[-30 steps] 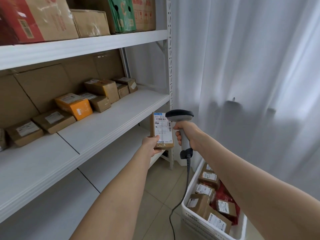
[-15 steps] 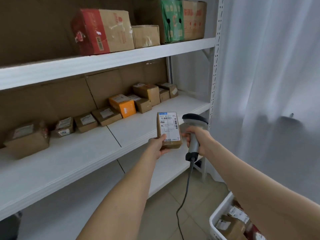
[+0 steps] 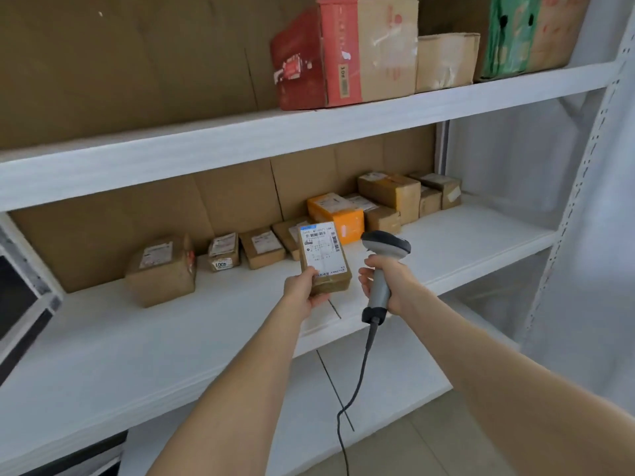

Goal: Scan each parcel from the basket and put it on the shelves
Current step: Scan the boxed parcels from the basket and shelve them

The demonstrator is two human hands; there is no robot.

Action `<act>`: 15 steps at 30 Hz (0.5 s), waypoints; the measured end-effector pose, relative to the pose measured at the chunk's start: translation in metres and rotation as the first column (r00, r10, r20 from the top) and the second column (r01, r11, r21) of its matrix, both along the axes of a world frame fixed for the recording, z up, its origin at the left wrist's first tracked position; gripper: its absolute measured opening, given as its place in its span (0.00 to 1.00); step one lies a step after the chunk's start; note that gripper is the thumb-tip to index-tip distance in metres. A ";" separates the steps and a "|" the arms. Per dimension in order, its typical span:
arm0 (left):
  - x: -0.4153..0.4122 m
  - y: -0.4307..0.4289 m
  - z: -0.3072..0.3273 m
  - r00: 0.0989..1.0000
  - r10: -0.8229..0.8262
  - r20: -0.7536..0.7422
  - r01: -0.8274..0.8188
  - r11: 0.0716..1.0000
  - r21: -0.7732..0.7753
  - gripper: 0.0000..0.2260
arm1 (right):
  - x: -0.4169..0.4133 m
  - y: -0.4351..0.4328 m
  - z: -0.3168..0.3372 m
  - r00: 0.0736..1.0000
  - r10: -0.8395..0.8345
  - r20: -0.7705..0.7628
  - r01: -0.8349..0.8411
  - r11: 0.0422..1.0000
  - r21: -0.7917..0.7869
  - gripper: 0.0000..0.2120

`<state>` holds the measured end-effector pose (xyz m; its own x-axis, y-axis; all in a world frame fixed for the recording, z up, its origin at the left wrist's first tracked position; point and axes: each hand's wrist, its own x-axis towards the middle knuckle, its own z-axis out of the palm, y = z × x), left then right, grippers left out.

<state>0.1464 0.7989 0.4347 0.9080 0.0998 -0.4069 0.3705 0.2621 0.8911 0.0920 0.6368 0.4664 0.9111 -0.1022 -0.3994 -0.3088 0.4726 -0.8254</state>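
Observation:
My left hand (image 3: 304, 286) holds a small brown parcel (image 3: 324, 258) upright, its white barcode label facing me, over the front of the middle shelf (image 3: 171, 324). My right hand (image 3: 391, 281) grips the grey handle of a corded barcode scanner (image 3: 383, 266), whose dark head sits just right of the parcel. The basket is out of view.
A row of small parcels lines the back of the middle shelf, among them an orange box (image 3: 338, 213) and a larger brown box (image 3: 161, 269). Big cartons, one red (image 3: 343, 51), stand on the top shelf (image 3: 309, 132). A dark screen (image 3: 17, 300) is at the left; a white curtain (image 3: 598, 235) hangs right.
My view has swung left and up: the basket has left the frame and more of the shelves shows. Both hands keep the parcel and scanner side by side, now over the middle shelf.

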 end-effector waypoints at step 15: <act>0.111 0.212 -0.036 0.929 0.353 -0.110 -0.345 0.935 0.086 0.09 | 0.159 0.192 -0.030 0.931 0.346 -0.118 -0.347 0.938 0.016 0.10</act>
<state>0.2572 1.0108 0.3986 0.7553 0.4309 -0.4938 0.3723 0.3381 0.8643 0.2513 0.8284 0.4362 0.8368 0.2095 -0.5059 -0.5476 0.3150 -0.7752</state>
